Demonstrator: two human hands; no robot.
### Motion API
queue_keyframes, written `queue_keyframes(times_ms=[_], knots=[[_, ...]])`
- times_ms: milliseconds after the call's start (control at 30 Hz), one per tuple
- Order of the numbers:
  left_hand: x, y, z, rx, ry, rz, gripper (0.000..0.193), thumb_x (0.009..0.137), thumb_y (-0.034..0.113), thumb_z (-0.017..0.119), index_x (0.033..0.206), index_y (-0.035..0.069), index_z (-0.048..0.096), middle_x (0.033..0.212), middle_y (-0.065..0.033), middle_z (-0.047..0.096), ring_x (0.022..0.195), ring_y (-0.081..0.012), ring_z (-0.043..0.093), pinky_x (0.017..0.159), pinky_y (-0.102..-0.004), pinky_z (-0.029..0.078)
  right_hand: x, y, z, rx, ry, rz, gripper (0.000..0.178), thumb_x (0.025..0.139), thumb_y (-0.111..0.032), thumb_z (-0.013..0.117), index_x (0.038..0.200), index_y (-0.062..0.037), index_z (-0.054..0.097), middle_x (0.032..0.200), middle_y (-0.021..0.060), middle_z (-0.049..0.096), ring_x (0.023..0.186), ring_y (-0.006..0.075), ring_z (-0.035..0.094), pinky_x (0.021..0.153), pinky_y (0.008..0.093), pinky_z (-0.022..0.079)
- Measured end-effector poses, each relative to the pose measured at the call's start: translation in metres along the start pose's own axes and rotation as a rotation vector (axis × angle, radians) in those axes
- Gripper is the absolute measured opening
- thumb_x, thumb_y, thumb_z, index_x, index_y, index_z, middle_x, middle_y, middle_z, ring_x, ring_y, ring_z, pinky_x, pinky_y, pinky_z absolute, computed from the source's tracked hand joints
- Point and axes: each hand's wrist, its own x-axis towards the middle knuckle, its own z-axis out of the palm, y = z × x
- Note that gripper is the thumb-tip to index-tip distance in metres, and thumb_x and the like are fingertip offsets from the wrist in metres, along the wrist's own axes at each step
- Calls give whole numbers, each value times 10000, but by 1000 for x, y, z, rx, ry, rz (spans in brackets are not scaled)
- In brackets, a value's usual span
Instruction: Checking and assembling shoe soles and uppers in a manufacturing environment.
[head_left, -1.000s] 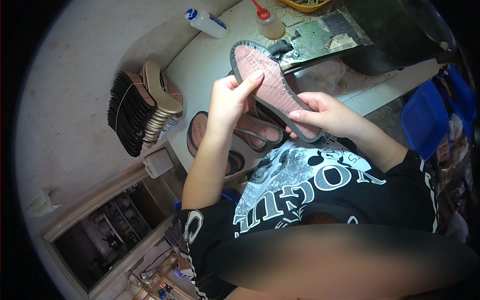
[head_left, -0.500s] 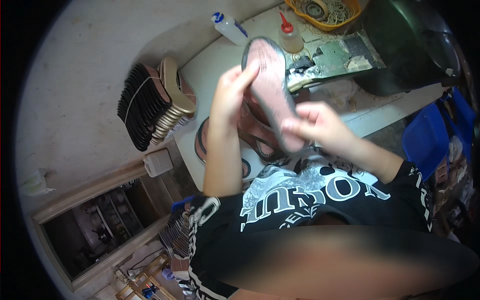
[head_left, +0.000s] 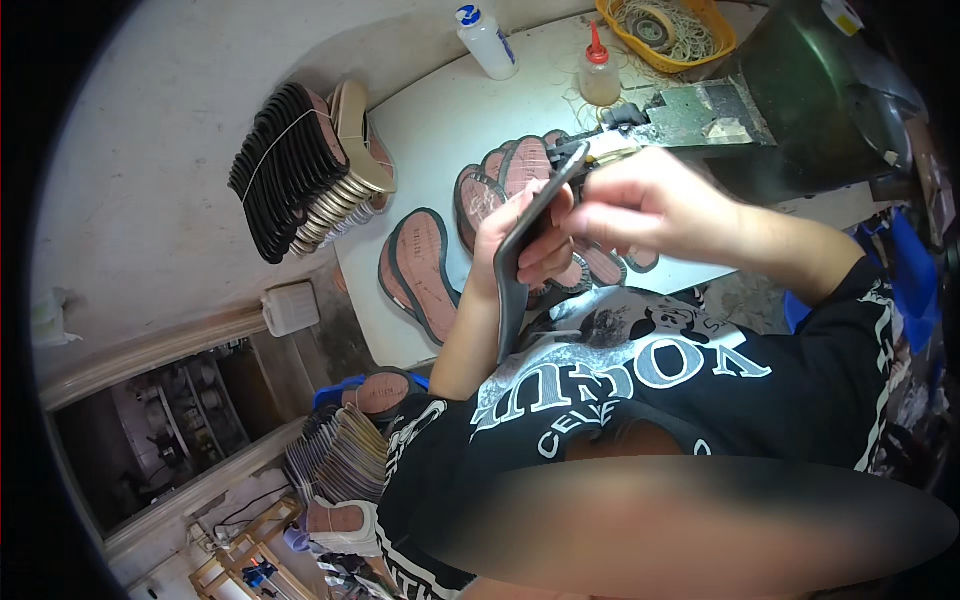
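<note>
My left hand (head_left: 525, 245) grips a shoe insole (head_left: 511, 285), which is turned nearly edge-on so that its dark side and rim show. Its fingers wrap past the edge and the thumb lies along it. Close beside the upper half of the insole is my right hand (head_left: 650, 200), its fingers bent together. Whether a thread or part of the rim is between those fingertips is hidden. On the white table, a pile of pink insoles with dark edging (head_left: 525, 165) lies behind the hands. Two more overlapping insoles (head_left: 420, 262) rest left of my left forearm.
A dark green machine (head_left: 830, 100) fills the back right, its worn plate (head_left: 705, 112) reaching toward my hands. Behind stand a red-tipped bottle (head_left: 600, 80), a blue-capped bottle (head_left: 490, 48) and a yellow basket of cord (head_left: 725, 45). Tied insole bundles (head_left: 290, 165) sit at left.
The insole has turned from showing its pink face to nearly edge-on. My left hand has come lower and to the right, while my right hand has risen from the insole's lower end toward its upper half.
</note>
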Motion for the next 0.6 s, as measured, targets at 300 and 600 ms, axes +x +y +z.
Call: queue_keyframes(times_ms=[300, 600], knots=[[9, -31, 10, -240, -267, -156, 315, 994, 282, 372, 916, -5, 477, 507, -45, 428, 359, -117, 400, 339, -221, 328, -19, -8, 13, 404, 285, -155, 150, 845, -76, 693, 852, -19, 555, 752, -9, 612, 650, 23, 567, 564, 175, 462], [-4, -65, 12, -126, -159, -150, 312, 997, 300, 370, 925, 22, 492, 492, -32, 408, 348, -116, 384, 316, -221, 279, -48, -3, 26, 279, 256, -390, 79, 896, -69, 618, 917, 4, 642, 832, 13, 593, 669, 46, 537, 572, 197, 424]])
